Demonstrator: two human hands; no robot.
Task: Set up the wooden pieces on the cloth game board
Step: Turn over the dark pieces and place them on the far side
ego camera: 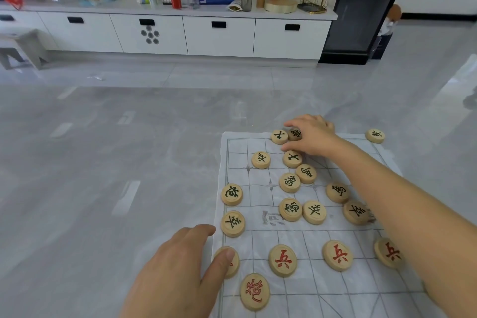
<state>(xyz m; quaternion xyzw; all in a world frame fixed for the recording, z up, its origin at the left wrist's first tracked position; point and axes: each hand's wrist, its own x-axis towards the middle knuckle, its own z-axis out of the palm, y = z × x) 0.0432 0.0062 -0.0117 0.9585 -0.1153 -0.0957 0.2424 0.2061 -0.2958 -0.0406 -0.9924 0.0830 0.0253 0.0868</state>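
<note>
Cloth board [258,240] spread on the floor, lower right of frame; black-lettered pieces [289,182] strewn loose over upper half, red-lettered pieces [282,261] ranked along lines lower down. Right hand [312,137] at top edge of cloth, thumb and fingers curled round a back-row piece [295,134], just beside a neighbour piece [279,136]. Left hand [180,266] at lower left, thumb pressing an edge piece [234,267] at cloth's left border, fingers relaxed, gripping nothing. Judged step: seating black back row. Set piece on a line crossing, not a square's middle; lift clear of neighbour rather than drag; press down at left so cloth does not ruck; stray piece [375,135] at upper right corner yet to place.
</note>
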